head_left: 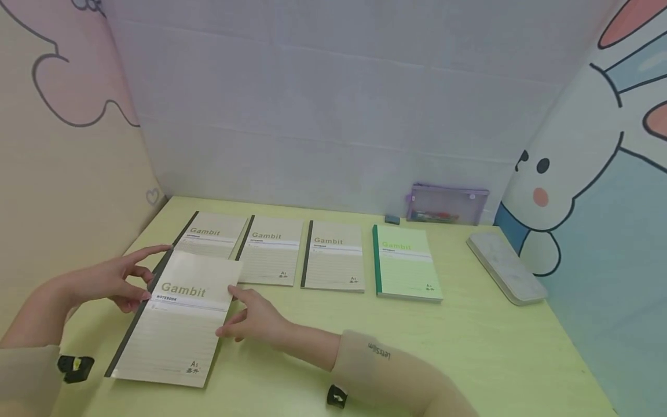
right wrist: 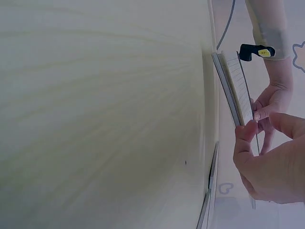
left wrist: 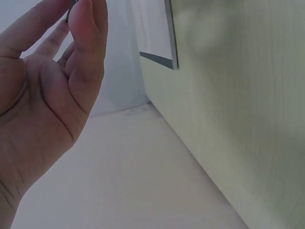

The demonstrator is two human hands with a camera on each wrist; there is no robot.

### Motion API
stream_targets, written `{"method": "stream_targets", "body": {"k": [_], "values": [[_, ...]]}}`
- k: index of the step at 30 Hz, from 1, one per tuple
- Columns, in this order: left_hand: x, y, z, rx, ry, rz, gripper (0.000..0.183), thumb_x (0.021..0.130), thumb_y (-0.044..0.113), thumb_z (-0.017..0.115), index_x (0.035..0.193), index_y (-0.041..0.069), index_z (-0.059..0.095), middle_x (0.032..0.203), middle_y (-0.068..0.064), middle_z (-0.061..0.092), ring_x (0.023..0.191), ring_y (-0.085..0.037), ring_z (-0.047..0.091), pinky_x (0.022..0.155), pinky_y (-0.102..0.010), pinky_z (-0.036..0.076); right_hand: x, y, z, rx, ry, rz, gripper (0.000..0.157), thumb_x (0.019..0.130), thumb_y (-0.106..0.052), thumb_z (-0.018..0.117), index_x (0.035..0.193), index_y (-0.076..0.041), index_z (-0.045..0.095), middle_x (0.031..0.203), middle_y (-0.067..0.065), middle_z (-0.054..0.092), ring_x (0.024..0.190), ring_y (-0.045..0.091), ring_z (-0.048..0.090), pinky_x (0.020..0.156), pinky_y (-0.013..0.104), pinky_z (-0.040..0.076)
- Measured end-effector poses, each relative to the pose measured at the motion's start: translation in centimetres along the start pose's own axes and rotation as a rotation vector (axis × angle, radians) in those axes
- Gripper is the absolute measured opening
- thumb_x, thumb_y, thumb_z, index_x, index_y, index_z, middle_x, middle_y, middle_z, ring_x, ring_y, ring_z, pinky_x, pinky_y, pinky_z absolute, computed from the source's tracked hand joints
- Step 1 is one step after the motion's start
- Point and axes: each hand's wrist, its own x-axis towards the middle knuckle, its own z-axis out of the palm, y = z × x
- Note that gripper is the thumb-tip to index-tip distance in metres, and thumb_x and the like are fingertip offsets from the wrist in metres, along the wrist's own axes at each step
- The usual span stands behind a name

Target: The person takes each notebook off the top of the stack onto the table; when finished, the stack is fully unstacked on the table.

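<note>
Beige notebook (head_left: 179,330), left edge pinched by your left hand (head_left: 112,279), right edge by your right hand (head_left: 259,315), green notebook (head_left: 406,269) apart

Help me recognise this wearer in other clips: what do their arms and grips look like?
The left grip and right grip are ungloved. The left sleeve and right sleeve are pale beige; the right one bears dark lettering, apparently "Letsslim". A small black device with a yellow patch sits by the left sleeve, another black unit by the right.
</note>
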Motion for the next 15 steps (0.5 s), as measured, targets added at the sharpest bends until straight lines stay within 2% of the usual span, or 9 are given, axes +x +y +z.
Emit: {"method": "stream_targets", "body": {"k": [4,7,9,15], "values": [[-0.2,-1.8,-0.5,0.020,-0.009,-0.035,0.087,0.089,0.005,0.060,0.150,0.011,-0.001,0.100,-0.019,0.047,0.075,-0.020,0.062,0.065,-0.035,0.055,0.8,0.4,1.0,0.020,-0.049,0.014,0.085,0.077,-0.008,0.077,0.148,-0.021,0.032,0.147,0.003,0.033,0.066,0.009,0.064,0.061,0.019,0.052],[-0.3,-2.9,-0.7,0.032,0.003,-0.062,0.087,0.089,0.007,0.061,0.150,0.012,0.000,0.102,-0.018,0.048,0.083,-0.020,0.062,0.069,-0.034,0.054,1.5,0.5,1.4,-0.020,-0.080,-0.002,0.085,0.076,-0.007,0.078,0.147,-0.019,0.033,0.145,0.002,0.033,0.066,0.003,0.063,0.060,0.019,0.052],[-0.3,-3.6,-0.9,0.031,0.008,-0.070,0.086,0.089,0.007,0.061,0.150,0.014,0.002,0.102,-0.017,0.049,0.085,-0.018,0.062,0.070,-0.033,0.053,2.1,0.5,1.5,-0.128,-0.094,-0.023,0.084,0.076,-0.010,0.079,0.147,-0.018,0.035,0.144,0.001,0.035,0.066,0.000,0.061,0.058,0.017,0.051],[-0.6,-4.9,-1.1,0.018,-0.006,-0.116,0.083,0.089,0.007,0.060,0.150,0.015,0.005,0.104,-0.015,0.049,0.089,-0.015,0.059,0.073,-0.030,0.052,3.4,0.6,1.6,-0.578,-0.178,-0.112,0.079,0.078,-0.029,0.078,0.145,-0.019,0.038,0.140,-0.002,0.043,0.068,-0.005,0.053,0.062,0.008,0.043]]}}
